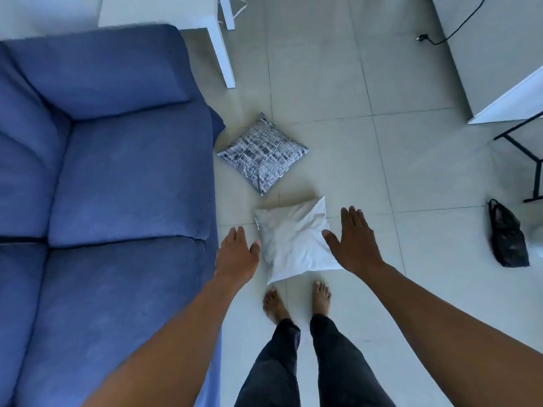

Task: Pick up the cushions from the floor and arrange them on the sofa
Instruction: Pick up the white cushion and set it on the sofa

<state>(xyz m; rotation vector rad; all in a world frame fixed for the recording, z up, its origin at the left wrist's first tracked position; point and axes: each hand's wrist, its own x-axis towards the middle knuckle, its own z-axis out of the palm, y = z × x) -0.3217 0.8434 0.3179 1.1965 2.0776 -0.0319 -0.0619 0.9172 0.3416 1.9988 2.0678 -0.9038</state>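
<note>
A plain white cushion (291, 239) lies on the tiled floor just in front of my bare feet. Beyond it a dark blue and white patterned cushion (263, 154) lies flat, close to the sofa's corner. The blue sofa (117, 177) fills the left side, and no cushion rests on its seats. My left hand (236, 254) hovers open at the white cushion's left edge. My right hand (354, 239) is open over its right edge, covering that corner. Both hands hold nothing.
A white table leg (221, 51) stands beyond the sofa's end. A black bag (507, 236) lies on the floor at right, near a black-legged table (526, 142). A black cable (452, 27) runs across the floor at the top right.
</note>
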